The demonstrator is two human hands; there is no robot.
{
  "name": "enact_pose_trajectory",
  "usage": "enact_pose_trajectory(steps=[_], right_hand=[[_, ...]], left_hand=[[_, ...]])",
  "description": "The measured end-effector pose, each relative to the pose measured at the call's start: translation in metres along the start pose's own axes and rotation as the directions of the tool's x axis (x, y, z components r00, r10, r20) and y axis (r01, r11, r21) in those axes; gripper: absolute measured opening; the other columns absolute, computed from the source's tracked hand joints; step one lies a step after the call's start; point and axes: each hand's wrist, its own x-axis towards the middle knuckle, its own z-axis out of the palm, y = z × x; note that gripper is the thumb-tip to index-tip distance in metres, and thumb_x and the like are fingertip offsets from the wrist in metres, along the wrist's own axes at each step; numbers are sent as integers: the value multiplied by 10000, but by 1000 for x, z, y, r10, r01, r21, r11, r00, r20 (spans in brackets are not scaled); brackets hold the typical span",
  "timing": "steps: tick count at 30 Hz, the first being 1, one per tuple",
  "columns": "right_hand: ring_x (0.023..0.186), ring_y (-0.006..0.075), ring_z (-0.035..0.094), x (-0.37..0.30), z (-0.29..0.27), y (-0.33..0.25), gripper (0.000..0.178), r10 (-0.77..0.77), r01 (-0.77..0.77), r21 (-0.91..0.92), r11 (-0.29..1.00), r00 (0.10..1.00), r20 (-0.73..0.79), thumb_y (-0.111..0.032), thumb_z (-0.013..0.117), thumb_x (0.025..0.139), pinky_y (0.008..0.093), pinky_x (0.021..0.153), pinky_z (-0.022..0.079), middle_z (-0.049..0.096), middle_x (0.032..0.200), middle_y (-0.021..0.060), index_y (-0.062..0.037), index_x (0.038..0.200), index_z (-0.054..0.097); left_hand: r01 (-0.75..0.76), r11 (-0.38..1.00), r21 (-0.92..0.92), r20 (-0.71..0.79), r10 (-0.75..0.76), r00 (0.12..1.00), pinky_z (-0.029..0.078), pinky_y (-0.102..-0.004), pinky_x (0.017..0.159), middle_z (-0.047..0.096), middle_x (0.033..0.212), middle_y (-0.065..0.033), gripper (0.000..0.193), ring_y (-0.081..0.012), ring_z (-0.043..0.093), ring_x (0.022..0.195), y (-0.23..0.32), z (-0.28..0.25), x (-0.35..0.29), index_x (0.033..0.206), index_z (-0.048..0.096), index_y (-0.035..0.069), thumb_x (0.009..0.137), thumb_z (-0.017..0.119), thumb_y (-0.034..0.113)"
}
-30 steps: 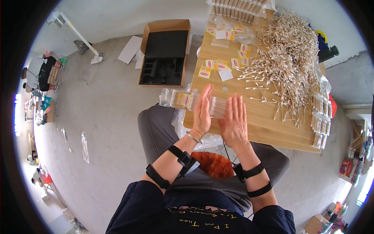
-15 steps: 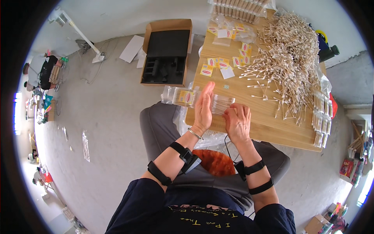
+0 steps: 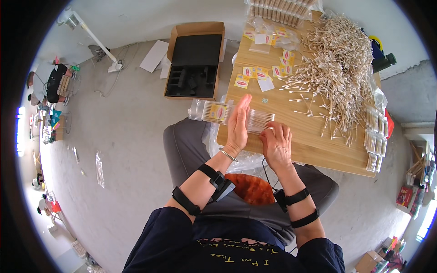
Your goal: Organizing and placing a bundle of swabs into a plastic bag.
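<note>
A clear plastic pack of cotton swabs [image 3: 261, 121] lies across the near left edge of the table, its swabs in a flat row. Its left part, a section with a yellow card [image 3: 219, 112], extends past the table edge over my lap. My left hand [image 3: 238, 122] stands on its edge across the middle of the pack, fingers stretched out straight. At the pack's right end, my right hand [image 3: 277, 143] has its fingers bent and pinched at the lower corner; the fingertips are partly hidden.
A big heap of loose cotton swabs [image 3: 339, 63] covers the table's far right. Yellow cards [image 3: 261, 73] and clear bags lie at the far left. Filled packs [image 3: 376, 136] line the right edge; more packs [image 3: 277, 12] stand at the back. An open cardboard box [image 3: 220, 63] sits beyond the table's left side.
My right hand's fingers have shifted very slightly at the pack's corner. My left hand and the pack stay almost in place.
</note>
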Motion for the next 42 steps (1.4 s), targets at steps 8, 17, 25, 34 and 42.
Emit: enact_pose_trajectory(steps=[8, 17, 25, 34, 42], right_hand=[[1153, 326, 526, 8, 6, -3, 201, 85, -82, 49, 995, 994, -68, -135, 769, 781, 463, 947, 433, 595, 1198, 69, -99, 960, 686], [1126, 316, 529, 13, 18, -1, 166, 37, -34, 38, 999, 997, -65, -122, 750, 803, 464, 924, 443, 584, 1176, 61, -103, 954, 682], [1300, 341, 459, 15, 24, 2, 366, 82, -83, -14, 996, 995, -63, -158, 711, 848, 486, 1067, 382, 541, 1341, 112, -69, 1194, 634], [1541, 344, 191, 8, 23, -8, 785, 34, 50, -270, 961, 953, 300, -515, 505, 977, 489, 1252, 126, 276, 1636, 175, -17, 1554, 322], [1539, 334, 189, 14, 14, -7, 781, 0, 117, -310, 944, 936, 352, -536, 500, 971, 498, 1252, 104, 272, 1637, 168, -47, 1556, 333]], left_hand=[[-9, 1000, 6, 2, 9, 1000, 212, -353, 1242, 358, 1589, -198, 583, -246, 306, 1504, -1, -1, 0, 1539, 329, -26, 1111, 358, 369], [-25, 999, 33, 2, 25, 1000, 225, -347, 1239, 367, 1583, -196, 590, -244, 315, 1499, -1, -1, 0, 1534, 339, -25, 1108, 364, 383], [-35, 997, 75, 14, 34, 999, 238, -350, 1230, 373, 1580, -194, 592, -246, 314, 1498, -1, -2, -1, 1535, 340, -24, 1107, 367, 384], [-21, 996, 89, 42, 17, 999, 192, -397, 1251, 312, 1606, -219, 623, -291, 274, 1515, -2, -3, 0, 1546, 295, -43, 1107, 350, 396], [-27, 995, 95, 41, 23, 999, 179, -401, 1259, 302, 1606, -232, 614, -291, 261, 1519, -3, -3, 0, 1548, 287, -40, 1110, 338, 388]])
